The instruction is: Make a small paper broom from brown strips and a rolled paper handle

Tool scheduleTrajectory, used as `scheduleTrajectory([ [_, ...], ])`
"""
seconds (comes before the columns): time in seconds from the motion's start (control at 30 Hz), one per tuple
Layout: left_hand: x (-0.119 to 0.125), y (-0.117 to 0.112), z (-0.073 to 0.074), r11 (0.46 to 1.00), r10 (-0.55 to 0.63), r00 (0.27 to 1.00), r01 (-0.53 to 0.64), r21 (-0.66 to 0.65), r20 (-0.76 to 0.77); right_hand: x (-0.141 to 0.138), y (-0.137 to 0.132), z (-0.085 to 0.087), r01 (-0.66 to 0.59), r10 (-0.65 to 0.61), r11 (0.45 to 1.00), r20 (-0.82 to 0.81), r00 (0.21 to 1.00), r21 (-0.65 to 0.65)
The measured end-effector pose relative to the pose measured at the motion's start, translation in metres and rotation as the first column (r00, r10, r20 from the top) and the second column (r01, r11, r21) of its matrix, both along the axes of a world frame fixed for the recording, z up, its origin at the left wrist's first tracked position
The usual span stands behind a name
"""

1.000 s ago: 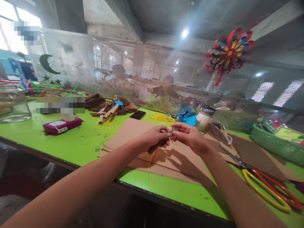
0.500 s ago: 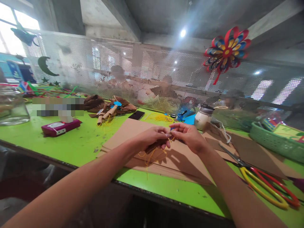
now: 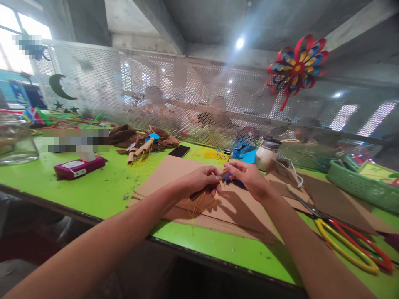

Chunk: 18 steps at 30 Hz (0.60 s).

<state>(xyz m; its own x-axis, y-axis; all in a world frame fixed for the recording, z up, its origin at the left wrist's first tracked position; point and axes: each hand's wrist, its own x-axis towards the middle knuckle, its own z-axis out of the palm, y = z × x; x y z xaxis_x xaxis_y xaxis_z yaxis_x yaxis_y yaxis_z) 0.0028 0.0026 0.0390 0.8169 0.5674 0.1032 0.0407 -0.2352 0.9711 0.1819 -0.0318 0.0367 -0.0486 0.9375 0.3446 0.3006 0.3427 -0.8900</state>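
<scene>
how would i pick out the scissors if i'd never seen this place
On the bright green table, look right of the person's right hand, on the near side of the green basket. The scissors lie there, blades reaching over brown sheets. Their handle loops, one yellow and one red, set them apart from the plain sheets.

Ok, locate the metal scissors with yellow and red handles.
In the head view, the scissors lie at lower right, just right of the person's right forearm and nearer the camera than the green oval basket.
</scene>
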Motion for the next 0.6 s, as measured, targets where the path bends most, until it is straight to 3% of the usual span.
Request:
scheduleTrajectory([
  [0.2,0.001,0.005,-0.004,1.0,-0.011,1.0,0.011,-0.016,-0.006,0.0,-0.001,0.0,0.015,-0.023,0.999,0.228,0.973,0.036],
  [0.47,-0.002,0.0,0.004,0.998,-0.065,0.995,0.065,0.001,-0.072,-0.001,-0.001,-0.001,-0.019,0.024,0.999,0.124,0.992,-0.044],
  [0.6,-0.004,-0.004,0.008,0.998,0.004,0.99,0.005,0.062,-0.142,-0.004,0.0,-0.002,0.028,-0.024,0.999,0.105,0.994,-0.04],
])
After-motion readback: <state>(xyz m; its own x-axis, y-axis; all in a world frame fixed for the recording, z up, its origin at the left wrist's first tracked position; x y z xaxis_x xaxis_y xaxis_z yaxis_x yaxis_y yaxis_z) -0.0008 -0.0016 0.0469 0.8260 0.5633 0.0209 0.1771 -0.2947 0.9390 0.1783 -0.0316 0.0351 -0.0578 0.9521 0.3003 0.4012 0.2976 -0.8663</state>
